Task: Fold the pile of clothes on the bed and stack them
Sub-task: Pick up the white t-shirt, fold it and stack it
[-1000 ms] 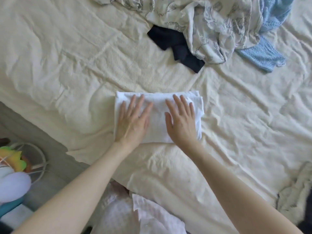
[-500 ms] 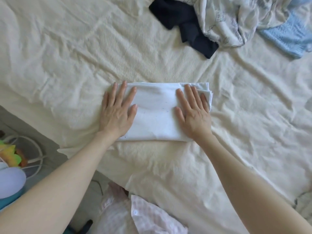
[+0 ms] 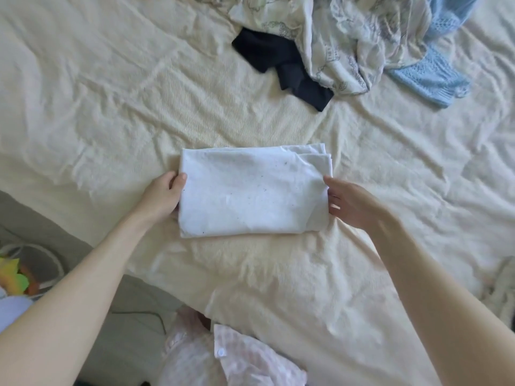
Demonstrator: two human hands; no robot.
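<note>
A folded white garment (image 3: 250, 193) lies as a neat rectangle in the middle of the cream bed sheet (image 3: 111, 107). My left hand (image 3: 163, 195) grips its left edge, thumb on top and fingers tucked under. My right hand (image 3: 348, 203) is at its right edge, fingers slipped under the fabric. Unfolded clothes lie at the far side: a dark navy piece (image 3: 281, 65), a pale printed garment (image 3: 348, 43) over it, and a light blue knit (image 3: 434, 76) to the right.
The bed's near edge runs diagonally at the lower left, with grey floor (image 3: 36, 227) below it. Colourful items in a white wire basket (image 3: 16, 277) sit at the left edge. A pale pink checked garment (image 3: 237, 360) shows at the bottom.
Both hands were pressing flat on top of the folded white garment. They slid apart to its left and right edges and now take hold of it from the sides.
</note>
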